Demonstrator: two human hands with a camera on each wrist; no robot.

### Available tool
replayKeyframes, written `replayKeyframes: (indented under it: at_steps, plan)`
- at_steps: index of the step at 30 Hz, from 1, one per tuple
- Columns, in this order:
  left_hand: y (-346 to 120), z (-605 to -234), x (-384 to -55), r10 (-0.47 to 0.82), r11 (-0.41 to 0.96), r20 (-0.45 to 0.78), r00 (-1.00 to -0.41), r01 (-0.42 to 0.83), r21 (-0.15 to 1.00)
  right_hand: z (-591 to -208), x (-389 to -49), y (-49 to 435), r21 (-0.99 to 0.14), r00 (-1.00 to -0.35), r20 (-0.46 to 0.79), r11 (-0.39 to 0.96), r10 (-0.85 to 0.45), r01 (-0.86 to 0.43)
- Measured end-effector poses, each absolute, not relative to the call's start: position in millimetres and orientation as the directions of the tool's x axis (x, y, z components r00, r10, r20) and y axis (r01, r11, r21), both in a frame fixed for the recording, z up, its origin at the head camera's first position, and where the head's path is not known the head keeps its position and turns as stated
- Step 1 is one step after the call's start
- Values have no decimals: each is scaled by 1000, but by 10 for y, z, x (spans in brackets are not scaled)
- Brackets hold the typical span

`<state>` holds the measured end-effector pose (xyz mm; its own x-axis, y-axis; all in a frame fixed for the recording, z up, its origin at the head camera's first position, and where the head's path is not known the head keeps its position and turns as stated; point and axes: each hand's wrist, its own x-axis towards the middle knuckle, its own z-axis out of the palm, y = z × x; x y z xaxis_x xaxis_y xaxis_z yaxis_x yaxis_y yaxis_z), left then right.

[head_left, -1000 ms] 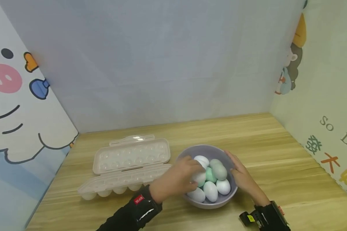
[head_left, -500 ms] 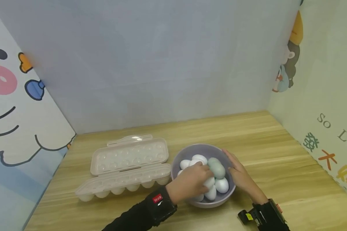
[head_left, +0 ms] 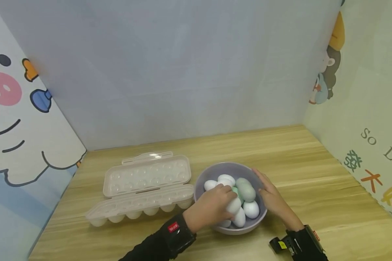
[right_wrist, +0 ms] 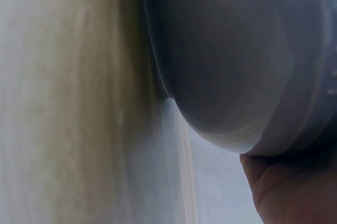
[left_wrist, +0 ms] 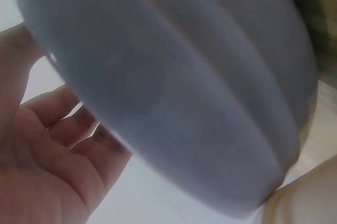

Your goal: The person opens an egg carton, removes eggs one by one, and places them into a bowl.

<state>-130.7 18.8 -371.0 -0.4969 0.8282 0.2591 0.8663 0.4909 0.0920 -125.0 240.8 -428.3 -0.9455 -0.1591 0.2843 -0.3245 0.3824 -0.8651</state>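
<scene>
A purple-grey bowl (head_left: 204, 175) holds several white eggs (head_left: 251, 209), pale grey-green eggs (head_left: 246, 192) and a mint-green egg (head_left: 237, 195). My left hand (head_left: 212, 207) reaches over its near left side and grips a white egg (head_left: 234, 206) between thumb and fingers, above the others. The left wrist view has the bowl's outer wall (left_wrist: 174, 87) in front, partly covering the fingers (left_wrist: 105, 153). At the right rim my right hand (head_left: 274, 199) holds the bowl, one finger stretched along the outside and the thumb at the edge. That same hand (right_wrist: 295, 190) touches the bowl's wall in the right wrist view.
Left of the bowl lies an opened clear plastic egg carton (head_left: 147, 175), its cupped half (head_left: 140, 204) nearest me and close to the bowl. The wooden table (head_left: 290, 152) ends at a pale back wall (head_left: 189, 90). Printed panels (head_left: 372, 137) stand at both sides.
My left hand has moved right and slightly down over the bowl with the white egg, uncovering white eggs at the left rim. The right hand stays on the bowl.
</scene>
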Motion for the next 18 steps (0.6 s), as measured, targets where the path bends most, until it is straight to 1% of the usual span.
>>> replayKeyframes:
  at_steps: [6, 10, 13, 15, 18]
  plan:
    - [100, -3715, -1278, 808, 516, 275, -521, 851, 96, -4288, -1284, 2370, -864, -943, 286, 380, -170, -331]
    - [19, -3688, -1251, 796, 519, 289, -532, 845, 128, -4287, -1285, 2359, -862, -943, 285, 384, -173, -331]
    - [-75, -3642, -1234, 780, 537, 325, -534, 839, 89, -4275, -1289, 2362, -862, -945, 276, 389, -176, -325]
    - [-159, -3601, -1222, 757, 578, 354, -549, 816, 28, -4259, -1297, 2373, -861, -947, 268, 396, -177, -318]
    - [-318, -3531, -1194, 700, 660, 381, -605, 751, -22, -4229, -1310, 2412, -862, -953, 248, 410, -174, -299]
